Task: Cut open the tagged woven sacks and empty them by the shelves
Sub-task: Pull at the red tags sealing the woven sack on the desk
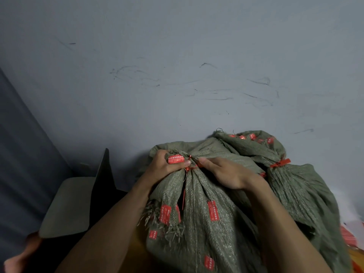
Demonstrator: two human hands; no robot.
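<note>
the near sack (197,223) is being steadied: left hand (165,170) clamping its bunched neck, right hand (228,174) pinching the red tie (188,168), probably exposing it for cutting.

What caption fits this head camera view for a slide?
Left hand and right hand grip the tied neck of a green woven sack at its red tag; second sack alongside.

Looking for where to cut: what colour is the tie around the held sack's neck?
Red. The tie cinching the sack shows best in the head view.
</note>
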